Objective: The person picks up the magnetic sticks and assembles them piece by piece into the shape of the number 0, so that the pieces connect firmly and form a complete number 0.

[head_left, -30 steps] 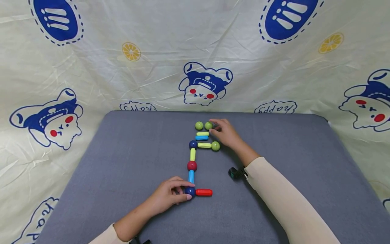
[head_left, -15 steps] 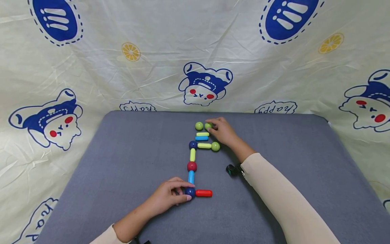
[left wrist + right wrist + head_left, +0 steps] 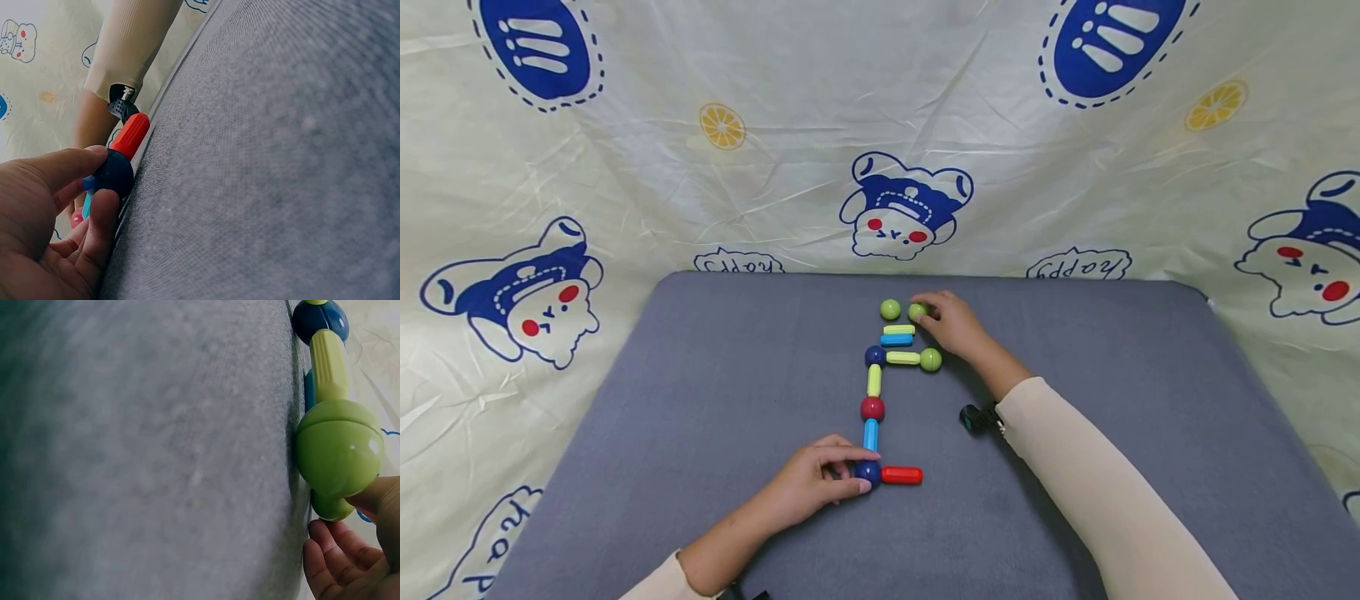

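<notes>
My left hand (image 3: 811,481) pinches a dark blue ball (image 3: 117,174) at the near end of a joined chain of magnetic sticks and balls. A red stick (image 3: 902,475) juts right from that ball. Away from me run a light blue stick (image 3: 870,435), a red ball (image 3: 872,408), a yellow-green stick (image 3: 874,381) and another dark blue ball (image 3: 876,356). From there a yellow-green stick (image 3: 903,358) leads right to a green ball (image 3: 339,449). Farther back, my right hand (image 3: 953,325) grips a loose green ball (image 3: 917,312) between thumb and fingers.
Another loose green ball (image 3: 890,309) sits left of the right hand. A loose yellow-green stick (image 3: 898,330) and blue stick (image 3: 897,340) lie side by side before it. The grey table (image 3: 737,375) ends at a printed curtain (image 3: 805,208).
My right hand has closed in on the loose green ball and shifted it slightly right, away from the other loose ball. The left hand and the chain stay nearly still.
</notes>
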{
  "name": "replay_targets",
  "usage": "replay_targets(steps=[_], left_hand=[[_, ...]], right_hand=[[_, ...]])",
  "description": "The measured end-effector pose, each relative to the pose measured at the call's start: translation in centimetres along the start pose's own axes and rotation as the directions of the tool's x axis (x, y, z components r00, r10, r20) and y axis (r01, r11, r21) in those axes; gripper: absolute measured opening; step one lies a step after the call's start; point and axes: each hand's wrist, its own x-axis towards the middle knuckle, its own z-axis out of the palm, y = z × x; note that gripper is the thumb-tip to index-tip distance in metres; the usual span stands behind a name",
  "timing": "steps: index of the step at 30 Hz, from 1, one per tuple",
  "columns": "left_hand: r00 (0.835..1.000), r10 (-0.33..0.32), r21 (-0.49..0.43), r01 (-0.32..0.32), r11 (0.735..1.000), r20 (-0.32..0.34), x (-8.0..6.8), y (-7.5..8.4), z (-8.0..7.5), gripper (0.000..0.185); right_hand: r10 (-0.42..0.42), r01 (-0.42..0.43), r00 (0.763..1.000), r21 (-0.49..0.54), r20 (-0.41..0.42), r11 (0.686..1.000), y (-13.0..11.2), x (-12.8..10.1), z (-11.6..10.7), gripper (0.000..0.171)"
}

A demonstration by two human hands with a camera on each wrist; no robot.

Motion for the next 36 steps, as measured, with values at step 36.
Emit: replay_targets(steps=[36], left_hand=[[1.0, -0.011, -0.003, 0.011, 1.0, 0.002, 0.0, 0.2, 0.1, 0.031]], right_hand=[[-0.046, 0.045, 0.999, -0.042, -0.028, 0.998, 2.1, -5.6, -2.2, 0.031]])
